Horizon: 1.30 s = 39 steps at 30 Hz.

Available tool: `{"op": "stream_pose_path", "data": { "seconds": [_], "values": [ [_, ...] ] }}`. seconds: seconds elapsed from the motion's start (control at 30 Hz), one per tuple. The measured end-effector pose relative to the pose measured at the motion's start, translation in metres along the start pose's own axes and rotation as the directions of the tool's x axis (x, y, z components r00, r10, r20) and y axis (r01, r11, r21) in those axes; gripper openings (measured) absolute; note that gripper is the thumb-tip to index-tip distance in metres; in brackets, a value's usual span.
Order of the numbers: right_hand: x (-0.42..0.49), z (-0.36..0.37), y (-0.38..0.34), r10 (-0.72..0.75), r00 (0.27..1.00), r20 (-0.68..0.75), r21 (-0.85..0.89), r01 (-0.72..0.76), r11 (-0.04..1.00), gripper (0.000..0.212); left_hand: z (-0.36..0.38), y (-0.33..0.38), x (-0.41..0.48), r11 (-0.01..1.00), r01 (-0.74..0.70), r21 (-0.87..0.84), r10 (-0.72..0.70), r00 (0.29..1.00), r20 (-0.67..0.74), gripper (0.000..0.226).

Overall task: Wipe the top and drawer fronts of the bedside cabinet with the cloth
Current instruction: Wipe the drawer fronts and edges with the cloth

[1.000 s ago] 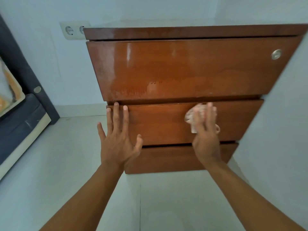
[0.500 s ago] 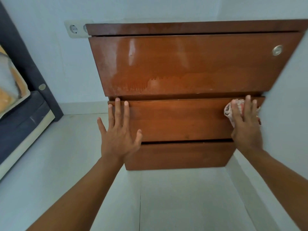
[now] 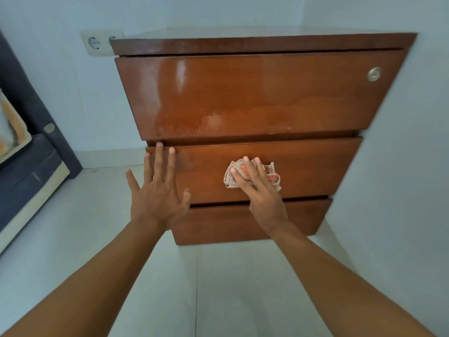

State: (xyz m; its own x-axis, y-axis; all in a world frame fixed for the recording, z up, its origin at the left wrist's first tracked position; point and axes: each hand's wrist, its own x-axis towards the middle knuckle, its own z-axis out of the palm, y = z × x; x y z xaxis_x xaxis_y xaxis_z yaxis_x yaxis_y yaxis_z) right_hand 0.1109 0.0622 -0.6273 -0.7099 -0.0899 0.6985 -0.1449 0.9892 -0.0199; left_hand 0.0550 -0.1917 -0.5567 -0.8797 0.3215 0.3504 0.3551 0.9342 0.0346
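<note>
Cabinet (image 3: 255,93), brown glossy wood with three drawer fronts, stands on the pale floor (image 3: 73,227) in a corner, white wall (image 3: 401,166) just beside its right side. Far left: dark bed edge (image 3: 26,171), then a wall socket (image 3: 97,42) behind the cabinet's top-left corner. Left hand (image 3: 158,193) lies flat, fingers spread apart, grip on nothing, pressing the middle drawer front (image 3: 303,166) at its left end. Right hand (image 3: 260,188) presses a crumpled checked cloth (image 3: 272,173) against the same drawer, fingers laid over it rather than curled round. Round metal lock (image 3: 374,74) sits top right on the upper drawer (image 3: 243,88).
</note>
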Motion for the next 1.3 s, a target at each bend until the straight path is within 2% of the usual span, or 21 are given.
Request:
{"op": "stream_pose_path", "data": {
  "seconds": [0.27, 0.3, 0.37, 0.47, 0.5, 0.53, 0.6, 0.7, 0.77, 0.9, 1.13, 1.3],
  "values": [
    [-0.025, -0.022, 0.077, -0.037, 0.998, 0.052, -0.095, 0.041, 0.995, 0.107, 0.004, 0.002, -0.006, 1.000, 0.003, -0.021, -0.004, 0.999, -0.044, 0.093],
    [-0.031, -0.028, 0.088, 0.002, 0.999, 0.036, -0.094, 0.001, 0.996, 0.106, 0.005, 0.003, -0.008, 0.999, 0.002, -0.035, -0.003, 0.999, -0.043, 0.094],
    [-0.045, -0.037, 0.103, 0.180, 0.982, -0.061, -0.062, -0.184, 0.981, 0.092, 0.010, 0.002, -0.015, 0.999, -0.010, -0.051, 0.009, 1.000, -0.025, 0.093],
    [-0.065, -0.049, 0.108, 0.447, 0.860, -0.247, 0.043, -0.452, 0.891, 0.052, 0.026, -0.007, -0.034, 1.000, -0.016, -0.019, 0.016, 0.998, 0.052, 0.086],
    [-0.068, -0.054, 0.103, 0.510, 0.831, -0.221, 0.069, -0.509, 0.858, 0.049, 0.032, -0.010, -0.041, 1.000, -0.002, -0.016, 0.003, 0.996, 0.086, 0.080],
    [-0.068, -0.058, 0.095, 0.567, 0.812, -0.136, 0.089, -0.560, 0.824, 0.050, 0.037, -0.012, -0.047, 1.000, 0.017, -0.020, -0.014, 0.992, 0.126, 0.073],
    [-0.063, -0.062, 0.069, 0.599, 0.792, 0.118, 0.052, -0.607, 0.793, 0.042, 0.047, -0.013, -0.054, 0.998, 0.056, -0.033, -0.047, 0.975, 0.218, 0.060],
    [-0.059, -0.048, 0.033, 0.426, 0.756, 0.497, -0.056, -0.462, 0.885, 0.044, 0.062, -0.010, -0.056, 0.996, 0.075, -0.040, -0.056, 0.936, 0.347, 0.061],
    [-0.056, -0.032, 0.019, 0.357, 0.720, 0.594, -0.109, -0.368, 0.923, 0.054, 0.070, -0.007, -0.053, 0.994, 0.098, -0.037, -0.075, 0.913, 0.401, 0.067],
    [-0.051, -0.008, 0.007, 0.408, 0.617, 0.673, -0.220, -0.360, 0.907, 0.069, 0.085, -0.002, -0.046, 0.989, 0.151, -0.011, -0.130, 0.881, 0.455, 0.077],
    [-0.054, 0.003, 0.005, 0.409, 0.648, 0.643, -0.224, -0.351, 0.909, 0.068, 0.095, 0.000, -0.036, 0.979, 0.202, -0.002, -0.174, 0.851, 0.496, 0.089],
    [-0.049, -0.001, 0.011, 0.380, 0.637, 0.670, -0.238, -0.301, 0.924, 0.071, 0.086, -0.006, -0.031, 0.986, 0.169, 0.006, -0.151, 0.859, 0.490, 0.080]
  ]
}}
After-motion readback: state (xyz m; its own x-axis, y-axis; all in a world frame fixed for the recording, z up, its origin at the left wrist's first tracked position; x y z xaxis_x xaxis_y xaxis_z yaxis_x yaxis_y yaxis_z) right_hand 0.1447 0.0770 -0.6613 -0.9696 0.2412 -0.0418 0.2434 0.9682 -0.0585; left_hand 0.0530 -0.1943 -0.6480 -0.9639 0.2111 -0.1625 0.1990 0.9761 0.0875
